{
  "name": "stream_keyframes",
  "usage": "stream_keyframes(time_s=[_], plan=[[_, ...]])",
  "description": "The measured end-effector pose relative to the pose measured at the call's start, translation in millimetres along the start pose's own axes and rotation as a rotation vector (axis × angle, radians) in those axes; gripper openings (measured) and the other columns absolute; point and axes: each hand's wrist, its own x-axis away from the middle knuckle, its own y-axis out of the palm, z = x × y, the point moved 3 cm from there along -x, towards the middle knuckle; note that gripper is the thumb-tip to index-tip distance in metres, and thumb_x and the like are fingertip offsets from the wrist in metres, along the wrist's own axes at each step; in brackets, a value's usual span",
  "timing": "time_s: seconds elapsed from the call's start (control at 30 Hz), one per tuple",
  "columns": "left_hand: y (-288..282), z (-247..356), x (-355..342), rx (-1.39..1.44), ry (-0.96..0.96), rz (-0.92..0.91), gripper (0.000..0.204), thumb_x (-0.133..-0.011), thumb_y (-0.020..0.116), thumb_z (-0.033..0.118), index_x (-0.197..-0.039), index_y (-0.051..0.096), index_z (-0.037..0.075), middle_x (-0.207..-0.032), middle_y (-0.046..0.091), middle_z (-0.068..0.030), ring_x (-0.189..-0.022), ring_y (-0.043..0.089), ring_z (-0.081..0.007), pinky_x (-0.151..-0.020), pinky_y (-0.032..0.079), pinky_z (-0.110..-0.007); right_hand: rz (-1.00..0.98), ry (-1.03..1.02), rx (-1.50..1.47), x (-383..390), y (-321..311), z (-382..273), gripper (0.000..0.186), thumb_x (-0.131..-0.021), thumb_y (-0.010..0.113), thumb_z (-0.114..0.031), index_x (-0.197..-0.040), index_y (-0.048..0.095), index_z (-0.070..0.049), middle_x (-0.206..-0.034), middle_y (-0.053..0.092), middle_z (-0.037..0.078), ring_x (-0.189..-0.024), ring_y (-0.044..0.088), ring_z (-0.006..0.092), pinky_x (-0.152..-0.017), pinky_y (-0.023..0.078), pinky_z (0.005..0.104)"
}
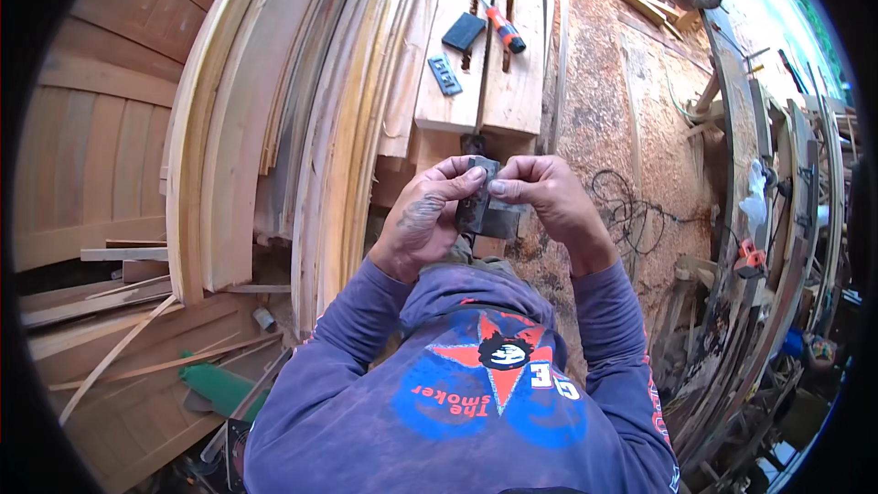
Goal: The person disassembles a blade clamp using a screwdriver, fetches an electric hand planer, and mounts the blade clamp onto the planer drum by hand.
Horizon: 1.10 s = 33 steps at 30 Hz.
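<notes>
My left hand (423, 210) is closed on a dark, worn rectangular plate (473, 206) held upright at chest height, its thumb on the upper part. My right hand (549, 201) pinches the same plate at its right edge. Behind them is a grey surface (503, 224) that I cannot make out clearly. Above my hands, two pale boards (434, 105) with slots cut in them lie side by side. On them lie an orange-and-black screwdriver (505, 29), a dark flat block (464, 30) and a small grey plate with cut-outs (444, 75).
Long planks (238, 128) are stacked at the left beside wooden panels (101, 155). Sawdust (640, 110) covers the surface at the right, where a black cable (631, 220) lies coiled. An orange tool (748, 258) and piled timber line the right side; offcuts (119, 306) lie lower left.
</notes>
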Motion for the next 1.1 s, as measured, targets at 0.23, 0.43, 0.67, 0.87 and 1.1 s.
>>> stream_keyframes(time_s=[0.23, 0.43, 0.67, 0.87, 1.1], plan=[[-22, -64, 25, -0.002, -0.165, -0.015, 0.020, -0.101, 0.061, 0.010, -0.120, 0.061, 0.002, -0.106, 0.071, -0.0068, -0.090, 0.071, -0.0165, -0.081, 0.062, -0.037, 0.436, -0.246, -0.194, 47, -41, 37, 0.023, -0.098, 0.070, -0.024, -0.099, 0.074, -0.002, -0.083, 0.069, 0.002, -0.071, 0.059, 0.0073, -0.069, 0.048, 0.0225], [-38, -99, 36, 0.092, -0.167, 0.031, 0.019, -0.101, 0.062, 0.010, -0.120, 0.060, 0.004, -0.104, 0.070, -0.0065, -0.094, 0.069, -0.0161, -0.084, 0.059, -0.033, 0.385, 0.024, -0.389, 112, 29, 103, 0.039, -0.103, 0.062, -0.036, -0.102, 0.071, 0.002, -0.084, 0.068, 0.003, -0.075, 0.061, 0.0076, -0.070, 0.050, 0.0225], [-24, -79, 24, -0.377, 0.226, 0.067, 0.012, -0.090, 0.074, 0.001, -0.099, 0.067, 0.003, -0.095, 0.073, -0.0071, -0.078, 0.068, -0.0138, -0.074, 0.056, -0.027, 0.452, -0.193, 0.067, 99, 12, 74, 0.020, -0.093, 0.076, -0.014, -0.097, 0.073, 0.005, -0.085, 0.072, 0.006, -0.073, 0.063, 0.0078, -0.064, 0.052, 0.0247], [-9, 4, -19, -0.467, 0.489, 0.042, 0.017, -0.087, 0.077, -0.001, -0.099, 0.066, 0.002, -0.088, 0.072, -0.0077, -0.075, 0.067, -0.0133, -0.071, 0.055, -0.026, 0.526, -0.280, 0.092, 58, -12, 7, 0.020, -0.093, 0.077, -0.019, -0.094, 0.074, 0.000, -0.080, 0.071, 0.004, -0.067, 0.060, 0.0079, -0.060, 0.049, 0.0236], [-68, 80, -94, -0.398, 0.481, 0.237, 0.015, -0.097, 0.070, 0.010, -0.107, 0.067, -0.001, -0.095, 0.074, -0.0114, -0.082, 0.075, -0.0197, -0.067, 0.057, -0.025, 0.714, -0.135, -0.026, 32, -83, 68, 0.024, -0.097, 0.072, -0.027, -0.091, 0.068, -0.004, -0.078, 0.067, 0.003, -0.066, 0.059, 0.0094, -0.065, 0.049, 0.0245]])
